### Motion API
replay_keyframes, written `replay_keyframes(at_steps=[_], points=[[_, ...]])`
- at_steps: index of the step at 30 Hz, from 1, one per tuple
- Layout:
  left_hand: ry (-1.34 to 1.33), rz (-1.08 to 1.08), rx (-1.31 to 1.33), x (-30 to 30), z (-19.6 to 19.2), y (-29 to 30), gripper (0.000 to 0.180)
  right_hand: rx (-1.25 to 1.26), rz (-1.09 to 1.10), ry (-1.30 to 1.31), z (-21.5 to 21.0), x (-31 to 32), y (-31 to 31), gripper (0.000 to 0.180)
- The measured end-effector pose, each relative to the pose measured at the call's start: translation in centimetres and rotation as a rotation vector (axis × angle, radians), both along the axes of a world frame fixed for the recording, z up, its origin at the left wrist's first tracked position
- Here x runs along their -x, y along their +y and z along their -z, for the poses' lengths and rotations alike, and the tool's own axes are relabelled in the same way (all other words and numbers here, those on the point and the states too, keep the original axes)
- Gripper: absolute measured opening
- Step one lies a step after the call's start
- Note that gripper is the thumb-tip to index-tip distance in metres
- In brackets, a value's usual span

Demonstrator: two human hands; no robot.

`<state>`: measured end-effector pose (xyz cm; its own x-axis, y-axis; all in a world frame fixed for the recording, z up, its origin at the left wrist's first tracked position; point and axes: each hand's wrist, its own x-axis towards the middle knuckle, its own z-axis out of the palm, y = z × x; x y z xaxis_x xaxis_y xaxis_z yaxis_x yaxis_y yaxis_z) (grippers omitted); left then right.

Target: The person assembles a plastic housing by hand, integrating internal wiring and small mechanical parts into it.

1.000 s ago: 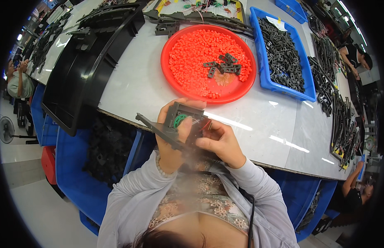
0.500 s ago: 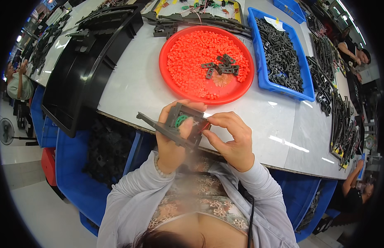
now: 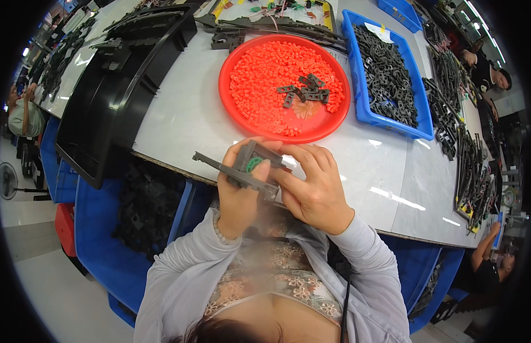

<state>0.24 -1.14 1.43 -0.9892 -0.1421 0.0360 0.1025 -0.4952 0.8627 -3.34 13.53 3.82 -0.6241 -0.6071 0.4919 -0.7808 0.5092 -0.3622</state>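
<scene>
My left hand [image 3: 238, 200] is closed around a dark grey plastic housing [image 3: 242, 177] with a long arm sticking out to the left. The thumb presses by a round green part [image 3: 254, 163] set in it. My right hand [image 3: 315, 187] has its fingers bent over the housing's right end, with thumb and forefinger on either side of it. A small bit of red [image 3: 289, 162] shows by those fingers; most of it is hidden. Both hands are over the table's near edge, in front of a round red tray [image 3: 226, 103].
The tray holds many small red plastic pieces [image 3: 259, 74] and several dark clips [image 3: 311, 91]. A blue crate [image 3: 422, 108] of dark parts stands at right, a long black plastic bin [image 3: 105, 108] at left. Blue bins [image 3: 99, 240] sit below the table edge. Other people work at both sides.
My right hand has moved left and closed in on the housing's end, covering most of the red bit. The housing has tilted in my left hand.
</scene>
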Motion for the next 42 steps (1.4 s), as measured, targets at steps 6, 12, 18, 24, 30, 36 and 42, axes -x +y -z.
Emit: replay_keyframes(at_steps=[6, 12, 18, 24, 30, 36, 42], points=[[-0.060, -0.063, -0.020, 0.5, 1.2, 0.6, 0.037, -0.028, -0.029, -0.052, 0.4, 0.0, 0.6, 0.024], [-0.115, 0.031, -0.131, 1.4, 1.5, 0.0, 0.041, 0.114, 0.221, 0.087, 1.4, 1.0, 7.0, 0.027], [-0.153, 0.059, -0.143, 1.8, 1.6, 0.7, 0.037, 0.036, 0.975, 0.060, 2.2, 6.7, 28.9, 0.032], [-0.166, 0.062, -0.144, 1.7, 2.3, 1.3, 0.034, -0.263, 1.318, 0.198, 6.9, 12.4, 39.7, 0.044], [-0.178, 0.093, -0.131, 1.6, 3.0, 0.9, 0.037, -0.501, 1.371, 0.069, 6.2, 12.5, 38.8, 0.024], [-0.188, 0.125, -0.194, 1.9, 3.0, 1.0, 0.034, 0.635, 0.967, -0.242, 4.1, 4.7, 33.7, 0.018], [-0.188, 0.136, -0.223, 2.1, 3.2, 0.8, 0.034, 1.536, 0.294, -1.112, 6.0, -0.5, 22.0, 0.029]])
